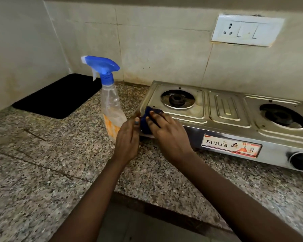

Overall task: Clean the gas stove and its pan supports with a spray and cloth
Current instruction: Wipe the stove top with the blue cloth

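Gas stove (226, 112) sits on the granite surface (51, 154) against the tiled wall, two burners bare, no pan supports in view on it. You're in the wiping step: blue cloth (148, 119) is bunched on the stove's front-left corner, draped over the edge.

Your right hand (168, 135) lies on top of the cloth, fingers (151, 114) curled down over it and pressing it to the steel, so that's a grip on the cloth. Your left hand (128, 138) is just beside it at the corner, thumb up against the cloth's left side; its other fingers are hidden behind the hand, so I can't tell if they're pinching the cloth or only steadying it.

Spray bottle (110, 102) stands upright just left of the stove, untouched, some liquid left at the bottom. Black mat (59, 98) further left in the corner.

Next, likely: sweep the cloth rightward across the top toward the near burner ring (177, 99), where brownish staining shows. Keep pressure flat, watch the raised ridges. Supports not yet dealt with, far as visible.
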